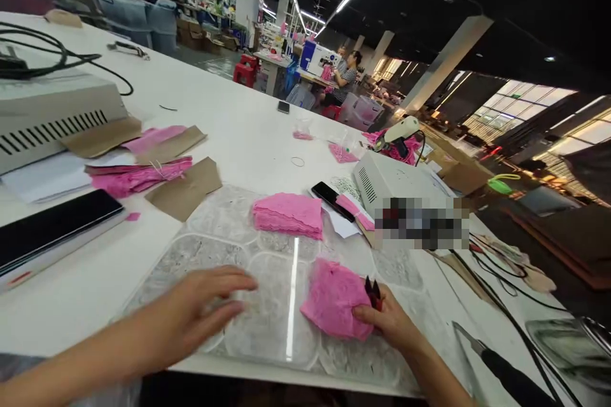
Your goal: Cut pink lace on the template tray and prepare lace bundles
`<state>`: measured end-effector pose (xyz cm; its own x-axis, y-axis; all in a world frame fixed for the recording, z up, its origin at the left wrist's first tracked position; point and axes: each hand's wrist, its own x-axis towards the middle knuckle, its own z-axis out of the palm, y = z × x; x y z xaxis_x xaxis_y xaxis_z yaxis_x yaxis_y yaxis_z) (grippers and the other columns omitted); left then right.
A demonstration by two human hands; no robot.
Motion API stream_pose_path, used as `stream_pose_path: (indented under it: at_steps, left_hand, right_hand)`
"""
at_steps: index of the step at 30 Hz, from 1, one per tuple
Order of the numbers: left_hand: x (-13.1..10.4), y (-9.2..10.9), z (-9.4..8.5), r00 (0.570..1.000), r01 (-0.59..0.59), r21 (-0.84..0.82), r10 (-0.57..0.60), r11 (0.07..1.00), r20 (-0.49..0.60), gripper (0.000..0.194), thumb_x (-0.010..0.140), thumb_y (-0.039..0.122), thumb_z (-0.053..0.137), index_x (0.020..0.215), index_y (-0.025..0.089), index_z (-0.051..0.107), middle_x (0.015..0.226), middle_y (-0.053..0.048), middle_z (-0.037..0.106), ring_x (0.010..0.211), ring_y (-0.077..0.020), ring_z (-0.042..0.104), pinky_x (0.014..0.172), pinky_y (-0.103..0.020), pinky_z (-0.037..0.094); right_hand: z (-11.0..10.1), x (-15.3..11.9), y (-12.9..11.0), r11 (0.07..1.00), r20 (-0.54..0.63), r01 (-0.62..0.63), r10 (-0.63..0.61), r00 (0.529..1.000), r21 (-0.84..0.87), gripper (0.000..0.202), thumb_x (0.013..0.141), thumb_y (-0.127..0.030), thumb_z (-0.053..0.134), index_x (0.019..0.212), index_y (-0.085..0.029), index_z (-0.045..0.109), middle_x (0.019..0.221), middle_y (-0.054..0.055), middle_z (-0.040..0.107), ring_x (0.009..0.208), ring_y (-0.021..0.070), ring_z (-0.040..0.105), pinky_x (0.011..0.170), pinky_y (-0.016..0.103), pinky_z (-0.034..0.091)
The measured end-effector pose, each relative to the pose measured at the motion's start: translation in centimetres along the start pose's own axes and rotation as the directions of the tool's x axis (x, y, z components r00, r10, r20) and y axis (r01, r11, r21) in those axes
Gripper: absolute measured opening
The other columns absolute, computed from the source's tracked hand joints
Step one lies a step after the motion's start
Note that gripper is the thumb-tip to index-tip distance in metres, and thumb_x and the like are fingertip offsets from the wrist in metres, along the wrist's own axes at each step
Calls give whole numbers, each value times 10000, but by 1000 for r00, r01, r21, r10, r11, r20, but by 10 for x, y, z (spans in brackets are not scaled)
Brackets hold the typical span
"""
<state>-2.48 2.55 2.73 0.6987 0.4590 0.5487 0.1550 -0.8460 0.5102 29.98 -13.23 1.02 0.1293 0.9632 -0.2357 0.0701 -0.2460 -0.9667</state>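
Observation:
My right hand (389,321) grips a piece of pink lace fabric (337,299), thumb on top, near the table's front edge. Dark pointed tool tips (373,292) with a bit of red stick out from the same hand. To the left, my left hand (205,302) hovers over a clear patterned mat (272,305), fingers stretched and apart, slightly blurred, holding nothing. Beyond both hands, a stack of pink lace pieces (289,215) lies on the mat's far part.
A grey box (405,184) and a phone (333,201) stand beyond at the right. Scissors or a blade with a black handle (510,372) lie near right, by cables and a glass container (568,343). Brown card (186,187) and a dark-screened device (57,229) lie left.

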Motion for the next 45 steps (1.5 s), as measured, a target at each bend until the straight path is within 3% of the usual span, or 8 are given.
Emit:
stream_pose_path:
  at_steps: [6,10,14,18,26,31,37,45]
  left_hand:
    - [91,31,70,787,315,-331,-50,890,615,870,667,421,757,1405,197,353,1411,-129,421,1269,-296,426,1022,-404,383]
    - [105,34,95,652,577,-436,-68,690,755,536,616,419,770,1042,133,615,867,-31,625,783,-179,579,663,-241,446]
    - [98,34,93,786,499,-410,-201,763,585,201,733,294,648,676,131,544,620,36,479,591,-91,445,547,-193,345]
    - [81,34,89,979,-63,-4,62,998,195,66,789,157,514,749,143,566,818,-49,581,786,-164,518,778,-311,428]
    - [38,26,94,838,-511,239,418,826,351,288,878,101,458,1153,150,531,1272,-115,539,1241,-233,427,1086,-454,278]
    - [47,21,93,737,-629,140,529,765,420,196,933,140,423,1036,149,589,1155,-82,618,1193,-197,481,1098,-423,285]
    - [44,31,99,747,-637,186,540,748,389,171,923,98,420,967,113,585,928,-86,639,962,-174,566,961,-378,415]
    - [43,59,116,752,-652,330,528,683,395,150,870,64,446,947,66,574,744,-62,573,652,-161,521,599,-301,436]
  right_hand:
    - [-5,0,-15,996,264,78,-61,963,-52,342,683,-447,696,758,-150,542,714,-2,451,668,128,406,631,246,360]
    - [-15,1,-22,978,280,175,-137,950,-117,308,706,-409,682,716,-156,506,702,-15,416,635,110,379,580,228,326]
    - [-24,7,-27,855,177,393,-352,919,-338,111,781,-265,609,766,-170,554,747,1,483,667,125,467,588,229,377]
    - [-34,7,-14,512,156,574,-645,748,-639,335,793,-92,518,1079,-242,604,1012,52,549,747,122,556,613,222,440]
    - [-34,-32,9,497,161,517,-594,789,-697,434,844,-84,456,1219,-290,531,1191,75,520,566,48,539,511,179,471]
    - [-10,-19,2,345,332,552,-525,784,-759,615,734,-28,453,1302,-264,468,1390,97,430,977,174,625,654,230,528]
    - [-24,-8,19,303,265,477,-538,800,-825,295,763,-71,474,982,-208,616,1290,90,543,741,145,662,580,243,516]
    - [-33,-8,23,307,234,475,-580,780,-825,513,766,-48,459,1224,-267,532,1345,68,496,785,127,667,572,205,521]
